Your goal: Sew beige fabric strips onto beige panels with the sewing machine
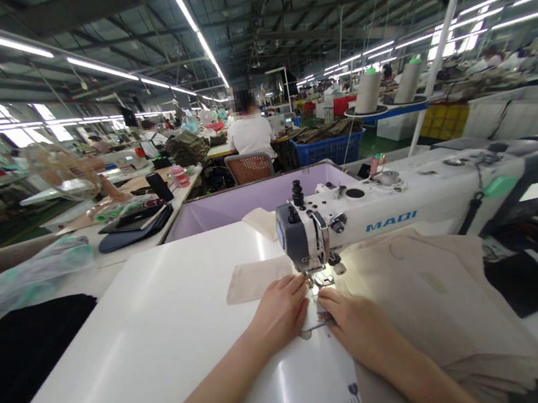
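Bare forearms (210, 385) are reaching in beside beige fabric panels (448, 316) near the white worktop's (135, 356) right edge, left hand (284, 303) and right hand (354, 323) curling narrowly, grip unclear, beside the metal presser foot (325, 280), seemingly aligning work needing steady guidance next.

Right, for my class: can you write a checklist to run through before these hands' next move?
1. Sewing machine lit around the presser foot: ok.
2. Thread cones mounted: ok.
3. Left hand clear of the presser foot: cannot tell, very close.
4. Right hand clear of it: cannot tell, also close.
5. Small beige piece flat on table: ok.
6. Large beige fabric smooth: not ok, near edge rippled.
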`<state>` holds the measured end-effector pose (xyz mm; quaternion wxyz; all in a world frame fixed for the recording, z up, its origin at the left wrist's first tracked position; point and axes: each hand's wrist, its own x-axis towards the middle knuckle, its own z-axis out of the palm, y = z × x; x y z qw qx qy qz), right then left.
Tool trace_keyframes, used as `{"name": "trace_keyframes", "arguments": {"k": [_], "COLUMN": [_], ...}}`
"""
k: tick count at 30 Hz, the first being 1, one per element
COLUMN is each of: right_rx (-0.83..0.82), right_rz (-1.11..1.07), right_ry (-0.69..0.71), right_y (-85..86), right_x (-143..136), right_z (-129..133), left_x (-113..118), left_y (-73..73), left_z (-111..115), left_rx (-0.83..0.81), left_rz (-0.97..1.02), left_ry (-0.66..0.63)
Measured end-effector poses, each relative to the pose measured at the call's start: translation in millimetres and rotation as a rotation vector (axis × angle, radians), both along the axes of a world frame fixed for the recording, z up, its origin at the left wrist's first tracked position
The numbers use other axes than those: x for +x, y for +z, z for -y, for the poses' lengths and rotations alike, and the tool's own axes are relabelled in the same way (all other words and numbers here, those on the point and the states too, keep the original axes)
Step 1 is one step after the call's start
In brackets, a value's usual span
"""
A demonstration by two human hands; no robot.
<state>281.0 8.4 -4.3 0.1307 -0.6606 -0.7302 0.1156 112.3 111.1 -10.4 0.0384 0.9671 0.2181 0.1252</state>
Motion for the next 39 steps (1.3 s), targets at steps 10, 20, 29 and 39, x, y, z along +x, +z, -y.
{"name": "trace_keyframes", "arguments": {"k": [10, 20, 29, 39], "right_rx": [-0.036, -0.021, -0.019, -0.089], "right_rz": [0.012, 0.005, -0.018, -0.074], "right_ry": [-0.007, -0.016, -0.024, 0.015], "right_y": [4.1, 5.1, 6.1, -2.1], "right_x": [-1.9, -2.6, -1.9, -1.2], "right_z": [0.4, 1.4, 3.6, 36.0], "left_x": [-0.3, 0.5, 1.0, -6.6], "left_y": [-1.1, 0.8, 9.2, -1.8], "left_z": [-1.6, 0.4, 3.6, 53.6], "left_rx": [-0.013, -0.003, 0.036, 0.000], "left_rz": [0.017, 0.017, -0.029, -0.035], "left_ry": [-0.014, -0.017, 0.016, 0.020]}}
